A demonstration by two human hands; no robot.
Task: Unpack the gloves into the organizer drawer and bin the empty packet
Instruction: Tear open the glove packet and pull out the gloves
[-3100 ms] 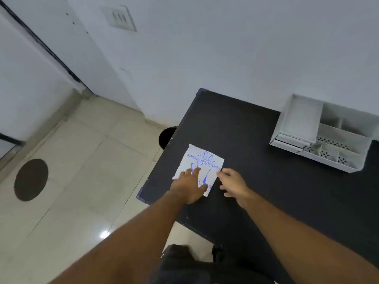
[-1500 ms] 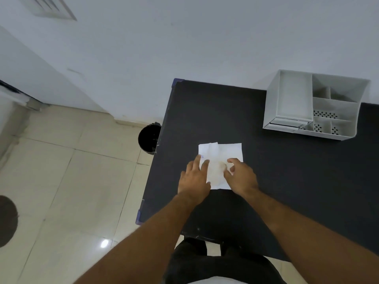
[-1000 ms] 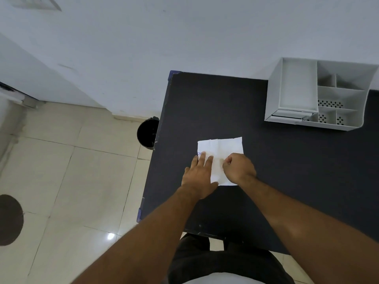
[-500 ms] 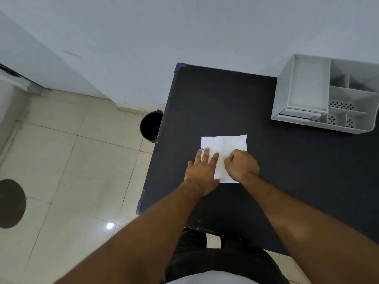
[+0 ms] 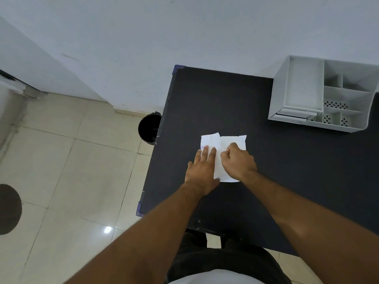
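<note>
A white paper glove packet (image 5: 229,142) with blue print lies flat, plain side up, near the left edge of the black table (image 5: 266,181). My left hand (image 5: 202,169) rests flat on the packet's left part, fingers spread. My right hand (image 5: 238,161) is curled on the packet's right part, fingertips pinching the paper. The packet's top-left flap is lifted slightly. A white organizer (image 5: 326,99) stands at the table's far right, with its drawer (image 5: 295,115) at the front left. No gloves are visible outside the packet.
A small black bin (image 5: 148,128) stands on the tiled floor just left of the table, by the wall. A dark round patch (image 5: 8,209) marks the floor at far left. The white wall runs behind the table.
The packet was flipped from printed side to plain side up. My right hand has curled into a pinch on it, and the top-left flap has lifted a little.
</note>
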